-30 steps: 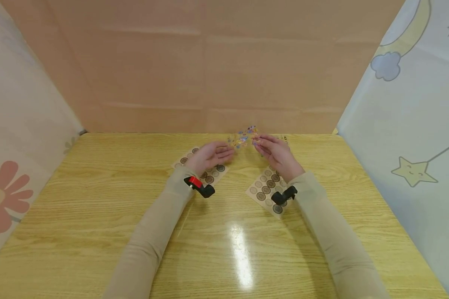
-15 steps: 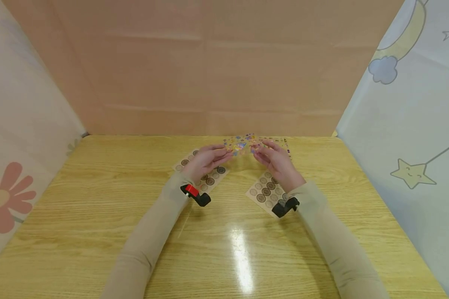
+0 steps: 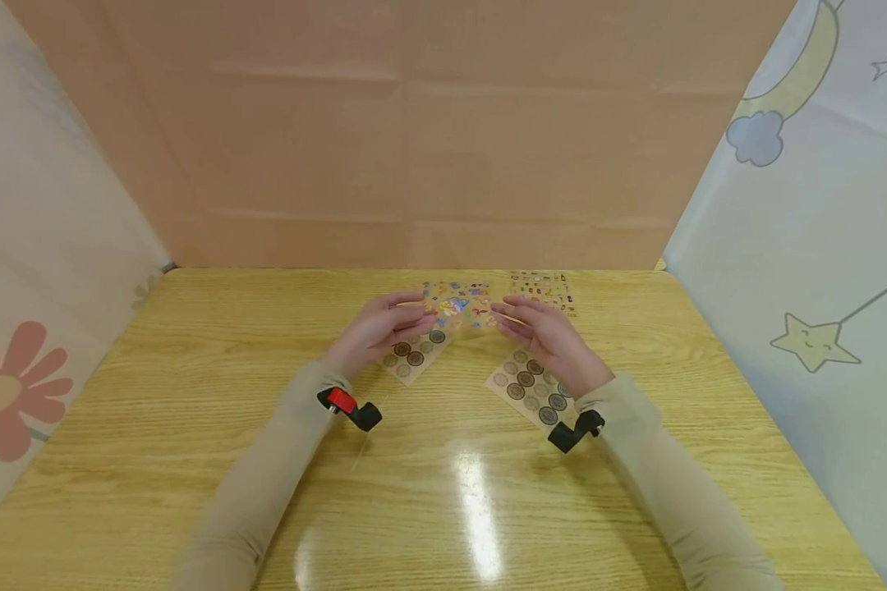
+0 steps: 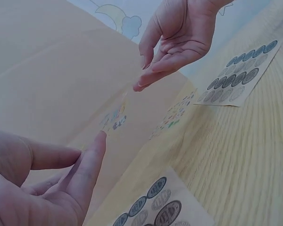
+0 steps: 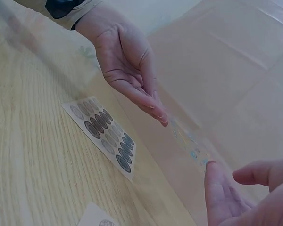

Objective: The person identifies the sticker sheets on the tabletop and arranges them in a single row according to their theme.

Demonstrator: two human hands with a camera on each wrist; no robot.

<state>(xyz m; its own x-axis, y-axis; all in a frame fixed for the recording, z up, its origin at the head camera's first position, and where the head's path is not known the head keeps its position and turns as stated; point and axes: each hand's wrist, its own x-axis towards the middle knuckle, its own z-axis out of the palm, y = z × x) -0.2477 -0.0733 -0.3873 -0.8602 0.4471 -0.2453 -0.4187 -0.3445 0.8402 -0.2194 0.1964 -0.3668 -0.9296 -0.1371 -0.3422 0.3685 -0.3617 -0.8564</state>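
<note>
The bench, wood-grained, carries the work. A plain brown backing stands along its far edge, with a flower-printed panel at left and a moon-and-star panel at right. Two pale sleeves reach forward over the bench.

Left hand: fingers extended, thumb closed against forefinger; it pinches the left edge of a clear printed sheet. Right hand: fingers extended, fingertips at the sheet's right edge, thumb tip apart from forefinger in the right wrist view; whether its other fingers grip the film cannot be told.

Two paper sheets with round printed motifs lie flat on the bench: the right paper sheet below the right hand and wrist, the left paper sheet partly covered by the left hand.

The clear printed sheet spans the gap between the two hands, raised off the bench, its coloured pattern visible from the head view. A second clear sheet lies near the backing, just beyond the right hand.

Smallest items: a black wrist camera on the right wrist, a red-and-black one on the left.
</note>
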